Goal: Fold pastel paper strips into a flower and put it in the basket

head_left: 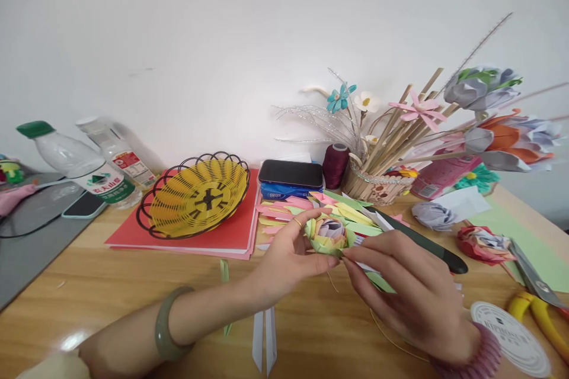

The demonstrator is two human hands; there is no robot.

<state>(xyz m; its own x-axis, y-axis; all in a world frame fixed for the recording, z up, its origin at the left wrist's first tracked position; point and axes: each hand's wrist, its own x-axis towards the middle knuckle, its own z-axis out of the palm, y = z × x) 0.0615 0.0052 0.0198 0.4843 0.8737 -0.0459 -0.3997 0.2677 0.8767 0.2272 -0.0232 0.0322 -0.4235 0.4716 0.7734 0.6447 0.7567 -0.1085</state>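
Note:
A folded paper flower (329, 233), green outside with yellow, pink and pale violet layers inside, is held above the table. My left hand (293, 249) grips it from the left, thumb below and fingers behind. My right hand (400, 284) pinches at its lower right edge; a thin thread hangs beneath. Whether the fingertips hold a petal or the thread is too small to tell. Behind lie folded paper strips (284, 208) in pink, yellow and green. Two white strips (264, 340) and a green strip (224, 270) rest on the wooden table (178, 278).
A yellow basket (200, 198) sits on red paper (128, 228) at the left, near bottles (106, 180). Behind are a phone (291, 173), a thread spool (335, 166) and a flower pot (373, 183). Scissors (533, 275) and finished flowers (484, 244) lie at the right.

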